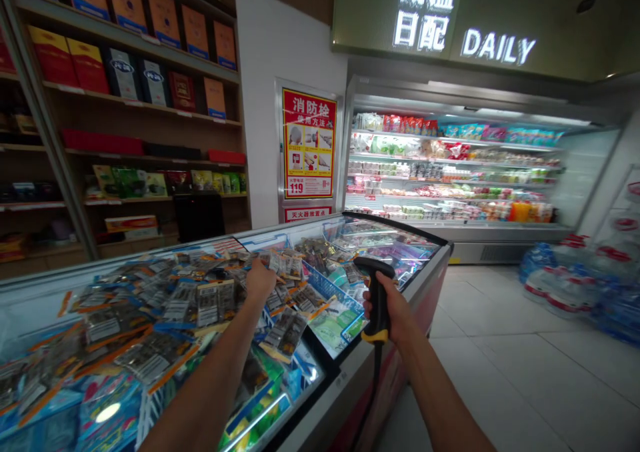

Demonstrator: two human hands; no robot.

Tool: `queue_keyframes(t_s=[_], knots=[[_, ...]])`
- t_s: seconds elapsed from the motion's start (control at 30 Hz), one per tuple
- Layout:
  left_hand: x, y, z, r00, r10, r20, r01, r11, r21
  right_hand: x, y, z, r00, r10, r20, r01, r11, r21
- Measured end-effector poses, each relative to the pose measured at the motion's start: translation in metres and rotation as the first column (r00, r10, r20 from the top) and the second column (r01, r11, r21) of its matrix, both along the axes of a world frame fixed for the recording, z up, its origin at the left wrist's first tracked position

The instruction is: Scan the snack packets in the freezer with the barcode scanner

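Note:
My left hand [261,280] reaches over the pile of small sealed food packets lying on the glass lid of a chest freezer [320,365]. Its fingers are closed at the edge of a packet [280,263], partly hidden by the hand. The packets [165,355] are clear with dark contents, printed white labels and orange or blue edges. On the right, my right hand [395,305] is wrapped round the handle of a black and yellow barcode scanner [379,299], held upright above the freezer's front edge. A cable [373,399] hangs from the scanner's base.
Blue baskets [325,282] with bagged goods show inside the freezer. Shelves of boxes [125,79] stand behind it on the left. A lit open fridge [450,165] is at the back right. Bottled water packs [570,285] sit on the tiled floor [500,345].

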State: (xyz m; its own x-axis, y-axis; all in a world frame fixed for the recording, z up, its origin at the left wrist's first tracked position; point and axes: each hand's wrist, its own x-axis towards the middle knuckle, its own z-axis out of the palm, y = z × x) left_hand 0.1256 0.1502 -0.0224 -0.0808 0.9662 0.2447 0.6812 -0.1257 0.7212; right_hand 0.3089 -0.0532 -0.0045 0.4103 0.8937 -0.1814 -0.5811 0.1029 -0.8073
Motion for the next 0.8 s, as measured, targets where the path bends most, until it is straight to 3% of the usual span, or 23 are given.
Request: queue_keyframes(t_s=[0.07,0.17,0.27,0.37,0.53,0.63,0.8], knots=[[-0.005,-0.006,0.005,0.992,0.035,-0.123,-0.029,0.998,0.049,0.001,-0.001,-0.001,1.000,-0.001,0.002,0.001,1.000,0.004],[-0.003,-0.016,0.008,0.931,0.142,-0.335,-0.054,0.965,0.257,0.005,-0.003,-0.002,1.000,-0.020,0.006,0.020,1.000,0.011],[0.016,-0.025,0.009,0.909,0.150,-0.389,0.014,0.922,0.388,0.012,-0.005,-0.003,0.999,-0.040,0.000,0.040,0.999,0.013],[0.056,-0.033,0.007,0.926,-0.053,-0.373,0.181,0.931,0.317,0.019,-0.007,-0.005,0.997,-0.071,0.006,0.071,0.997,0.023],[0.134,-0.041,-0.011,0.902,-0.380,-0.204,0.378,0.924,-0.052,0.029,-0.013,-0.008,0.993,-0.115,0.007,0.115,0.993,0.002],[0.167,-0.043,-0.025,0.908,-0.408,-0.093,0.387,0.903,-0.188,0.033,-0.018,-0.009,0.990,-0.139,0.025,0.139,0.990,-0.012],[0.197,-0.043,-0.040,0.920,-0.383,-0.086,0.375,0.922,-0.096,0.040,-0.023,-0.012,0.982,-0.176,0.070,0.180,0.982,-0.050]])
